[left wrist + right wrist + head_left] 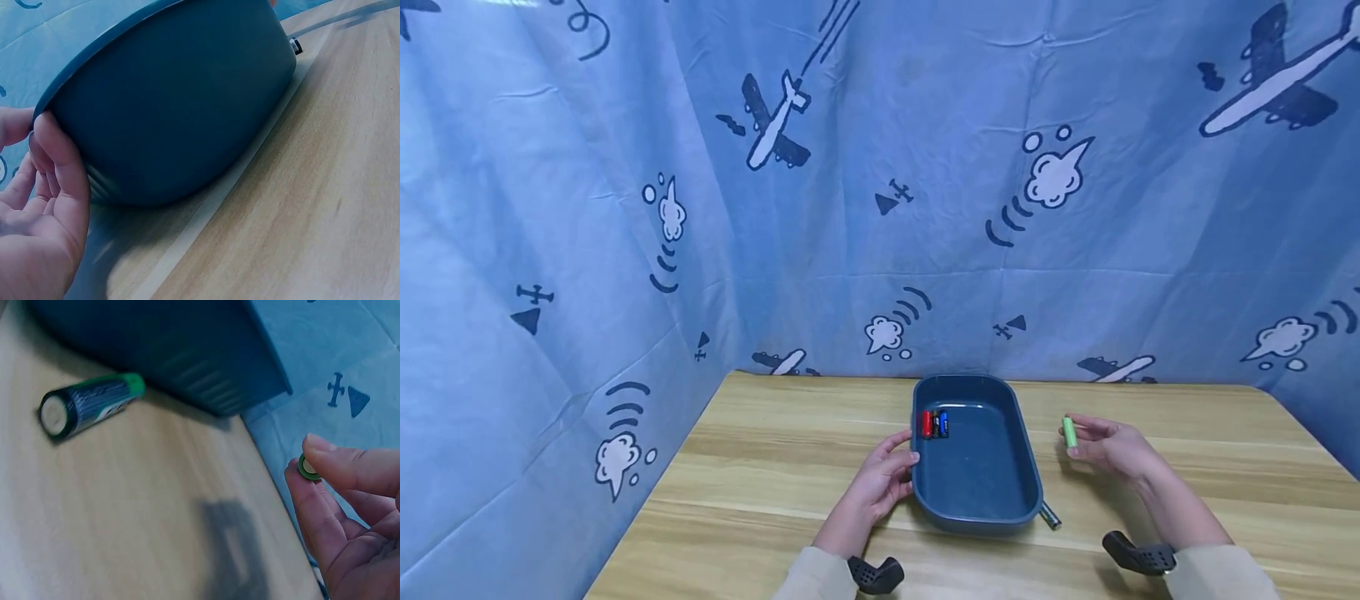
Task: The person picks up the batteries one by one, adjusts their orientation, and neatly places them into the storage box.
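My left hand (880,482) grips the left rim of a dark blue plastic tub (977,479), with the fingertips right at its edge. Inside, near the left wall, lie a red battery (927,425), a black battery (936,425) and a blue battery (944,423), side by side. To the right of the tub, my right hand (1116,450) pinches a light green battery (1070,432) between thumb and fingers, raised over the table; only its round end shows in the right wrist view. A dark battery with a green end (94,406) lies on the table beside the tub's near right corner.
The tub stands on a light wooden table (760,483). Behind and to the left hangs a blue curtain (910,167) printed with planes and clouds. Each wrist carries a black mount, such as the right wrist mount (1138,557).
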A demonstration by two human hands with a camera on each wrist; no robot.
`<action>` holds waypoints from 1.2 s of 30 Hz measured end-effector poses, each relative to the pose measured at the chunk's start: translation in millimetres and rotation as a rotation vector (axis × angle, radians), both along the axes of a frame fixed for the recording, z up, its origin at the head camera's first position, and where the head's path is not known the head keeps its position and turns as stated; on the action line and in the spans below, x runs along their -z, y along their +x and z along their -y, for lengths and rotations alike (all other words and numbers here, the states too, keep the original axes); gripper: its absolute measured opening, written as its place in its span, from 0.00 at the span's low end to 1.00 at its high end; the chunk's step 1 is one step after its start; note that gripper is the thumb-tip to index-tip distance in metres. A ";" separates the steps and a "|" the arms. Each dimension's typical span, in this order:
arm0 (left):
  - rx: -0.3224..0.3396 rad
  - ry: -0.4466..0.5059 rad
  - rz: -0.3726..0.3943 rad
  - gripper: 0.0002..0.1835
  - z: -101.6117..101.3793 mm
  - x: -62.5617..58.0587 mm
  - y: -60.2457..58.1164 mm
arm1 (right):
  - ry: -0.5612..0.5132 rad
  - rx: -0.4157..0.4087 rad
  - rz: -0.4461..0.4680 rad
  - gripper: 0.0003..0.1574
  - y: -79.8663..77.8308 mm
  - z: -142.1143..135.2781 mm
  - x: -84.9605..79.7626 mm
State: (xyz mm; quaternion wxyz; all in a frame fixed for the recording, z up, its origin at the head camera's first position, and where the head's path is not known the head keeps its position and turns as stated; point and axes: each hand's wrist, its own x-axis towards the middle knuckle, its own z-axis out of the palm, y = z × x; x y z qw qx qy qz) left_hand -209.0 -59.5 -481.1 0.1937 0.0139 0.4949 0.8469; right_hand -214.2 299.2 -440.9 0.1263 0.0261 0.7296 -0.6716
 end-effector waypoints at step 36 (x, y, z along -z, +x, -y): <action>-0.002 0.001 0.011 0.28 0.6 -0.8 0.3 | 0.063 -0.066 -0.079 0.45 -18.9 36.1 -40.6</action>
